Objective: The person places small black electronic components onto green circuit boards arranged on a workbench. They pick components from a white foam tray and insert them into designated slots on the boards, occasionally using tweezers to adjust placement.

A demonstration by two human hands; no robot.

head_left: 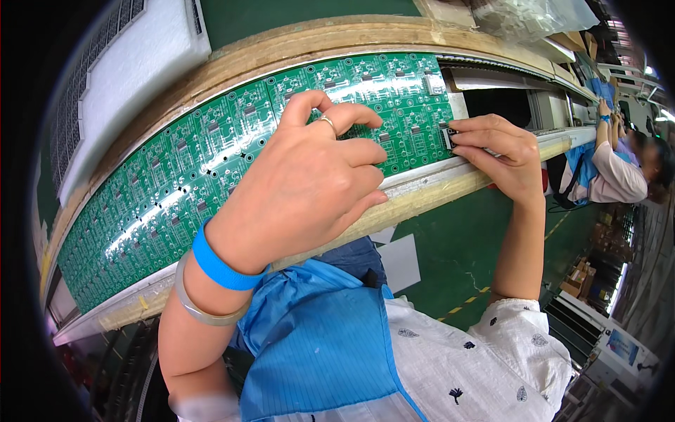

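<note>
So a long run of green circuit boards (232,119) can be seen laid along a track, bordered by a wooden rail (337,35) on the far side and a paler taped rail (422,186) on the near side. Loads of fine white print is spread over the boards — way too small to be read, sadly. At the right end of the run, a small dark part (448,138) is pinched between the thumb and fingers of the right hand (460,138), right by the board's edge. Near the far corner of that same end, a small pale part (434,85) is seated, with its dark marking too tiny to be made out. The left hand (323,165) is held palm down over the boards, fingers loosely curled and spread; its palm is hidden, so whether anything is held there can't be told. A blue wristband (223,261), a metal bangle (204,309) and a ring (325,123) are worn on that side. At upper left, a white foam tray (144,77) is set beyond the rail, and a clear plastic bag (531,21) is parked at upper right — a co-worker (619,176) can be spotted farther along.
</note>
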